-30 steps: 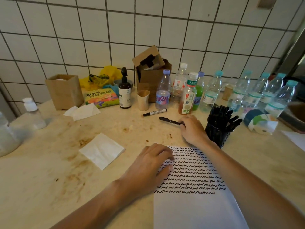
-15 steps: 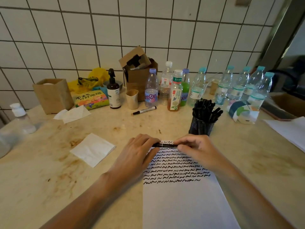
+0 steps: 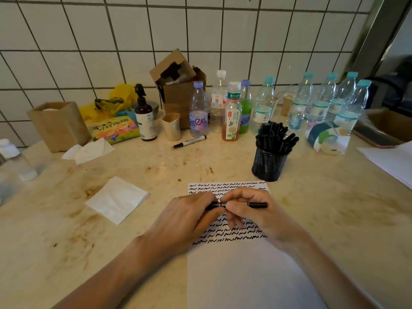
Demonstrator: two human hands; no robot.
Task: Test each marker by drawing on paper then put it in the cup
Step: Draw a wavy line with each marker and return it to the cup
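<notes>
Writing: a purple-labelled bottle (image 3: 198,112) beyond the hands reads "men"; the tea bottle's (image 3: 232,112) characters are too small to read.
Marker: black marker (image 3: 243,205) lies level above the paper (image 3: 249,275), its right end sticking out past the right hand.
Left hand (image 3: 187,221): fingers curled round the marker's left end.
Right hand (image 3: 256,210): fingers pinch the barrel, touching the left hand's fingers.
Cup: mesh cup (image 3: 268,163), full of black markers, stands beyond and right of the grip.
Loose marker (image 3: 190,141): lies well beyond the hands, near the bottles.
</notes>
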